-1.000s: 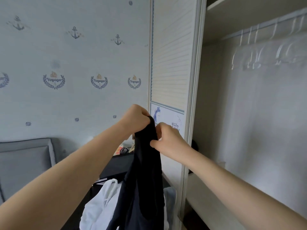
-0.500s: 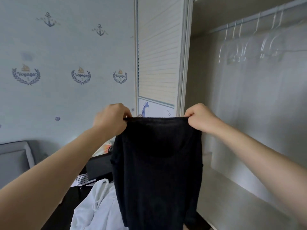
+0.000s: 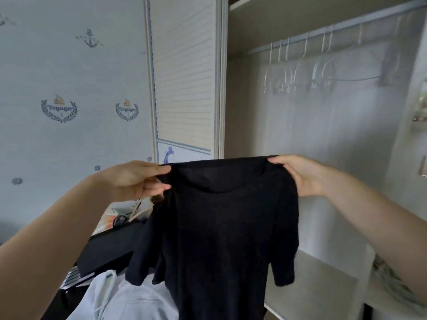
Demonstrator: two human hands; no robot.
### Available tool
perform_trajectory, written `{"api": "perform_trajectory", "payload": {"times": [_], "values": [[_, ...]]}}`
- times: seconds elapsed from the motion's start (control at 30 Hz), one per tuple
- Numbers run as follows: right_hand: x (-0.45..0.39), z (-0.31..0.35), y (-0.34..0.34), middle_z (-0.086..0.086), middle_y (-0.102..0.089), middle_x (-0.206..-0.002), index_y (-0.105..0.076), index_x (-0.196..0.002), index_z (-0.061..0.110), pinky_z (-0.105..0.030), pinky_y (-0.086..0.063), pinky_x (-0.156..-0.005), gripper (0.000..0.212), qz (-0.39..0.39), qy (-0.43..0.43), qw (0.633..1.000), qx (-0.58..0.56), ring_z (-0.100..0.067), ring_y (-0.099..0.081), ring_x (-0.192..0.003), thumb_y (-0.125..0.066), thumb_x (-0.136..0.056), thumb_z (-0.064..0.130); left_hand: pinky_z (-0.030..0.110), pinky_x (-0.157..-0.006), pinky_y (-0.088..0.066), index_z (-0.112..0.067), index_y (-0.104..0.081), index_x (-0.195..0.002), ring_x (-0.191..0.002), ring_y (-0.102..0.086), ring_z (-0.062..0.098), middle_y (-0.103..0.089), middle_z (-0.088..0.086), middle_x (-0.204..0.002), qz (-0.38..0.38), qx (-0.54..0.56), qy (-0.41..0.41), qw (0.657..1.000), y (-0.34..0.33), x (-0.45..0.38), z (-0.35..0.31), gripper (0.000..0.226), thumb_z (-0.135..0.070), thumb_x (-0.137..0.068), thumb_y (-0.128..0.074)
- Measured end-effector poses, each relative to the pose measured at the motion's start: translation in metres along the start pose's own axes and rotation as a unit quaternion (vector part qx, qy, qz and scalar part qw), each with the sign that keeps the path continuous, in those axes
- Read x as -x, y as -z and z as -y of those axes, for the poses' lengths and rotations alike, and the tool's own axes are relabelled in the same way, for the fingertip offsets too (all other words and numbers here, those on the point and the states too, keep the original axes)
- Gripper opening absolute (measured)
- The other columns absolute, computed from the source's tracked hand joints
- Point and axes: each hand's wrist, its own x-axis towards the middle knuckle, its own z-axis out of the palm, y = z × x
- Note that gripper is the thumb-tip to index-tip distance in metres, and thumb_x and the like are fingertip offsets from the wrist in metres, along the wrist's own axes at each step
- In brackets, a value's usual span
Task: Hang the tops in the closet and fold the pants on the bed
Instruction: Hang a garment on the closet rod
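Far left of the frame: wallpaper (image 3: 69, 88) with little anchors and "Voyager" crests. Lower left, a dark table (image 3: 108, 252) with some clutter on it, hard to make out. Bottom left-center, a white hoodie-looking top (image 3: 120, 299) lying in a heap. Left hand (image 3: 131, 179) at mid-left, pinching the left shoulder of a black short-sleeved top (image 3: 221, 227), thumb over the fabric edge and fingers tucked under. Top spread wide across the center of the frame, neckline up, sleeves drooping, hem hanging past the bottom edge. Behind it, a slatted closet door (image 3: 184, 77) at upper center. Right hand (image 3: 302, 176) at mid-right, gripping the other shoulder, thumb on top. Upper right, open closet with a rail (image 3: 335, 31) carrying a row of clear hangers (image 3: 298, 72), blurry. Lower right, a pale closet shelf (image 3: 323, 273).
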Motion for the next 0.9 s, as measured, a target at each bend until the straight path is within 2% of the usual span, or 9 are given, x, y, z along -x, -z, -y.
{"api": "perform_trajectory", "payload": {"times": [0.13, 0.23, 0.3, 0.37, 0.43, 0.5, 0.63, 0.83, 0.9], "values": [[0.001, 0.002, 0.021, -0.01, -0.072, -0.108, -0.072, -0.11, 0.01, -0.034, -0.055, -0.082, 0.033, -0.009, 0.046, 0.998, -0.041, -0.025, -0.07, -0.097, -0.068, -0.081, 0.026, 0.024, -0.051, -0.057, -0.004, -0.062, -0.091, -0.061, -0.072, 0.017, -0.072, 0.011, -0.069, -0.029, 0.222, -0.029, 0.974, -0.025, -0.027, -0.01, 0.008, -0.012, -0.092, -0.06], [-0.005, -0.001, 0.027, -0.008, -0.073, -0.104, -0.073, -0.102, 0.01, -0.04, -0.05, -0.097, 0.026, -0.074, 0.073, 0.993, 0.055, -0.025, -0.069, -0.099, -0.069, -0.08, 0.025, 0.03, -0.05, -0.059, -0.004, -0.061, -0.09, -0.059, -0.072, 0.019, -0.072, 0.01, -0.07, -0.028, 0.355, -0.023, 0.934, -0.04, -0.047, -0.017, 0.016, -0.009, -0.1, -0.049], [-0.014, -0.004, 0.03, -0.005, -0.073, -0.101, -0.071, -0.093, 0.012, -0.041, -0.049, -0.097, 0.014, -0.132, 0.095, 0.981, 0.105, -0.024, -0.068, -0.098, -0.067, -0.084, 0.021, 0.029, -0.054, -0.06, -0.005, -0.062, -0.089, -0.062, -0.07, 0.017, -0.07, 0.007, -0.075, -0.005, 0.393, -0.015, 0.92, -0.051, -0.061, -0.023, 0.019, -0.009, -0.1, -0.047], [-0.023, -0.007, 0.035, -0.004, -0.072, -0.094, -0.069, -0.086, 0.016, -0.034, -0.052, -0.084, 0.007, -0.139, 0.094, 0.982, 0.085, -0.021, -0.065, -0.09, -0.063, -0.087, 0.016, 0.023, -0.052, -0.058, -0.007, -0.061, -0.08, -0.053, -0.066, 0.014, -0.067, 0.003, -0.064, 0.003, 0.356, -0.015, 0.934, -0.06, -0.076, -0.026, 0.024, -0.01, -0.099, -0.047], [-0.036, -0.01, 0.043, -0.006, -0.069, -0.092, -0.069, -0.092, 0.014, -0.03, -0.048, -0.071, 0.012, -0.12, 0.075, 0.989, 0.036, -0.02, -0.062, -0.081, -0.057, -0.089, 0.012, 0.02, -0.048, -0.054, -0.01, -0.058, -0.074, -0.048, -0.062, 0.013, -0.062, 0.001, -0.057, 0.01, 0.318, -0.027, 0.948, -0.07, -0.092, -0.031, 0.026, -0.01, -0.098, -0.048], [-0.05, -0.009, 0.048, -0.009, -0.067, -0.093, -0.066, -0.099, 0.01, -0.03, -0.05, -0.069, 0.017, -0.114, 0.064, 0.991, -0.013, -0.022, -0.061, -0.079, -0.053, -0.089, 0.008, 0.022, -0.052, -0.054, -0.011, -0.058, -0.073, -0.052, -0.061, 0.014, -0.06, 0.001, -0.06, 0.018, 0.296, -0.054, 0.954, -0.08, -0.109, -0.035, 0.026, -0.011, -0.097, -0.048], [-0.09, 0.002, 0.051, -0.01, -0.065, -0.093, -0.065, -0.091, 0.011, -0.031, -0.052, -0.066, 0.022, -0.128, 0.075, 0.988, -0.034, -0.023, -0.061, -0.078, -0.048, -0.084, -0.002, 0.029, -0.071, -0.05, -0.009, -0.056, -0.08, -0.068, -0.056, 0.018, -0.055, 0.005, -0.073, 0.024, 0.262, -0.105, 0.959, -0.1, -0.148, -0.046, 0.021, -0.011, -0.098, -0.047], [-0.163, 0.024, 0.066, -0.01, -0.065, -0.092, -0.068, -0.089, 0.009, -0.029, -0.051, -0.067, 0.023, -0.15, 0.068, 0.986, -0.009, -0.023, -0.059, -0.074, -0.049, -0.08, 0.0, 0.035, -0.077, -0.051, -0.007, -0.058, -0.098, -0.08, -0.059, 0.024, -0.058, 0.01, -0.085, -0.001, 0.203, -0.145, 0.968, -0.113, -0.21, -0.067, 0.011, -0.018, -0.096, -0.057], [-0.188, 0.031, 0.077, -0.01, -0.06, -0.091, -0.064, -0.092, 0.008, -0.03, -0.05, -0.068, 0.02, -0.162, 0.062, 0.985, -0.006, -0.022, -0.056, -0.073, -0.05, -0.079, 0.001, 0.037, -0.079, -0.053, -0.009, -0.06, -0.096, -0.083, -0.061, 0.025, -0.061, 0.01, -0.087, 0.0, 0.195, -0.159, 0.968, -0.112, -0.232, -0.077, 0.012, -0.021, -0.094, -0.06]]}}
